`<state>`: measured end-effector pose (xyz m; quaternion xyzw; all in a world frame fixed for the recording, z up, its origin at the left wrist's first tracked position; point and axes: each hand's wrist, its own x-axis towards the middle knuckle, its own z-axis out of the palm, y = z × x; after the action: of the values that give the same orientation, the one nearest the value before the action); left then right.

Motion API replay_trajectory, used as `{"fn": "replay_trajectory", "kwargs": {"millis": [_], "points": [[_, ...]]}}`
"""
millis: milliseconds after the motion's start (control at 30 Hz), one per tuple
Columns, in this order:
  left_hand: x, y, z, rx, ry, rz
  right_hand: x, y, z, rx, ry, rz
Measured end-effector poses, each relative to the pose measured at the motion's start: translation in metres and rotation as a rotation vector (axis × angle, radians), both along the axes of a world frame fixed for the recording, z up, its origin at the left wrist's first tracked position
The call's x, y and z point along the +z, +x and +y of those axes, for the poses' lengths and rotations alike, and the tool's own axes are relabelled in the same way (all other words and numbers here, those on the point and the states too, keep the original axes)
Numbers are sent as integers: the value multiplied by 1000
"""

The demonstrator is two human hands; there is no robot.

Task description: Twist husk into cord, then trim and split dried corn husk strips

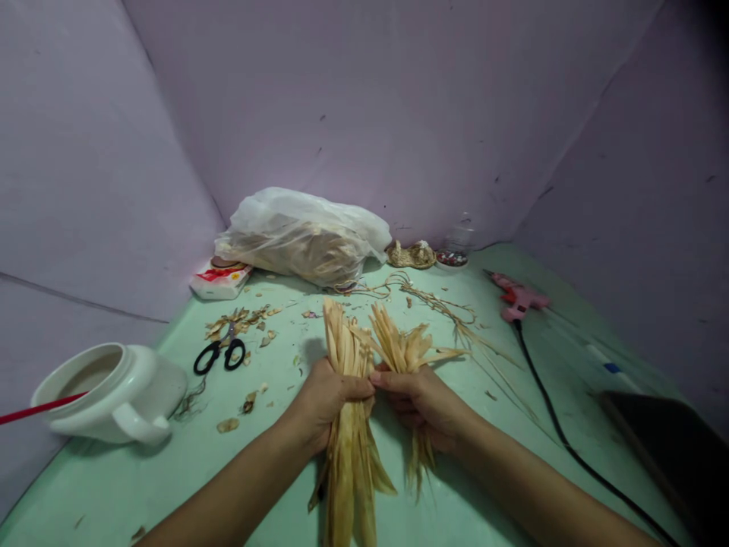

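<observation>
My left hand (323, 400) is wrapped round a long bundle of dried corn husks (351, 471), whose strips stick up above the fist and hang down toward the near edge. In my right hand (424, 399) is a shorter, more frayed bunch of dried husks (402, 342), its upper ends fanned out and thin shreds dangling below. Both hands meet over the middle of the table, thumbs nearly touching between the two bundles. The palms and most of the right fingers are hidden.
Black-handled scissors (222, 353) lie among husk scraps, with a white pot (125, 387) further left. A plastic bag of husks (307, 235) sits against the wall beside a small box (221, 282). Thin fibres (438, 304) and a corded pink glue gun (518, 295) lie right.
</observation>
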<state>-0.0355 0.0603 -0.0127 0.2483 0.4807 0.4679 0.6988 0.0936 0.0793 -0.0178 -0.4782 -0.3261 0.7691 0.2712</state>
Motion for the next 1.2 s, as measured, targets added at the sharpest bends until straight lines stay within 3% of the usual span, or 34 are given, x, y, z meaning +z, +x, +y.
{"fn": "replay_trajectory", "kwargs": {"millis": [400, 667, 800, 933, 1200], "points": [[-1, 1, 1, 94, -56, -75, -6, -1, 0, 11, 61, -51], [6, -5, 2, -27, -307, -208, -7, 5, 3, 65, -34, 100], [5, -7, 5, 10, -266, -106, -5, 6, 8, 9, -86, 241], [1, -8, 7, 102, -188, -40, 12, 14, 18, -127, -70, 294], [1, -9, 7, 99, -207, 19, 70, 64, 31, -193, 77, 482]]}}
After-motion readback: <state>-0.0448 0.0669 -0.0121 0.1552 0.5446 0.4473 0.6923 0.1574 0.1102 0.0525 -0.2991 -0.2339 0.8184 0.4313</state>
